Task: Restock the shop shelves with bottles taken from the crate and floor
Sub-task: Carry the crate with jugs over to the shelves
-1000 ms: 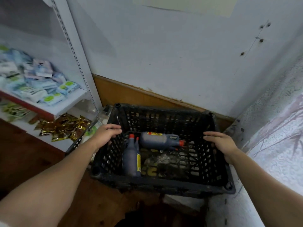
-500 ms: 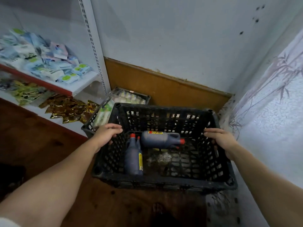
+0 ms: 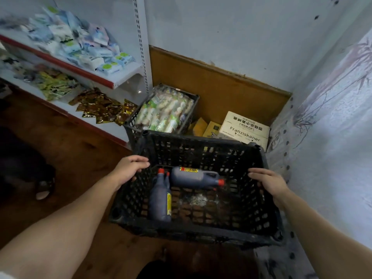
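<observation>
A black plastic crate [image 3: 193,231] is held up in front of me. My left hand [image 3: 128,168] grips its left rim and my right hand [image 3: 267,183] grips its right rim. Two dark bottles with red caps lie inside: one [image 3: 160,199] along the left wall, cap pointing away, and one [image 3: 194,178] across the back, cap to the right. White shop shelves [image 3: 112,80] with a red edge stand at the left.
A second black crate [image 3: 190,109] full of green-white packs sits behind on the floor. Cardboard boxes [image 3: 244,128] stand beside it against a brown board. Gold packets [image 3: 104,109] lie on the bottom shelf. A patterned curtain [image 3: 332,117] hangs at the right.
The crate has come away from the wall toward me with both hands on its rims. The second crate and the cardboard boxes behind it have come into sight.
</observation>
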### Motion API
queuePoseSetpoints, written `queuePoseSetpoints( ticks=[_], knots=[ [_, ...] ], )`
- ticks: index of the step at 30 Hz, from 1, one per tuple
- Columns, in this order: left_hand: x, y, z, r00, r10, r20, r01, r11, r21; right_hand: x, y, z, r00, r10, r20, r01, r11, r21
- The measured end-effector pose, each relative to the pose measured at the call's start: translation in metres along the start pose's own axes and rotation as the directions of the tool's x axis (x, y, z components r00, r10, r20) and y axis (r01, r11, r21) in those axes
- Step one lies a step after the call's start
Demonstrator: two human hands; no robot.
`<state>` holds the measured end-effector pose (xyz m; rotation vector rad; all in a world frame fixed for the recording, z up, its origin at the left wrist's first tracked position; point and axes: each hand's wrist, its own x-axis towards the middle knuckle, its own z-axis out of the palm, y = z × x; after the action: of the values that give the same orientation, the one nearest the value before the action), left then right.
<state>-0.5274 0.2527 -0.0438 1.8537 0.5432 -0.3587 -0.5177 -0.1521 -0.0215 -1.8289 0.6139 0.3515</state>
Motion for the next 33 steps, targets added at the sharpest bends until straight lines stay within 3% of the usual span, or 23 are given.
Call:
queuePoseSetpoints(
  ticks=[8, 18, 26, 33],
  knots=[
    [-0.086, -0.081, -0.013, 0.975, -0.100, -0.197, 0.072, 0.987, -0.147, -0.027, 0.009, 0.038, 0.984, -0.034, 0.175, 0.044, 0.998, -0.053],
    [-0.188, -0.171, -0.065, 0.897, -0.247, -0.366, 0.115, 0.931, -0.347, -0.072, -0.006, 0.133, 0.907, -0.066, 0.416, 0.182, 0.952, -0.246],
    [-0.278, -0.246, -0.118, 0.791, -0.373, -0.485, 0.082, 0.850, -0.521, -0.139, -0.012, 0.237, 0.827, -0.082, 0.556, 0.312, 0.890, -0.332],
    [-0.349, -0.301, -0.131, 0.623, -0.510, -0.593, -0.005, 0.756, -0.655, -0.185, -0.010, 0.325, 0.669, -0.070, 0.740, 0.468, 0.814, -0.345]
  ],
)
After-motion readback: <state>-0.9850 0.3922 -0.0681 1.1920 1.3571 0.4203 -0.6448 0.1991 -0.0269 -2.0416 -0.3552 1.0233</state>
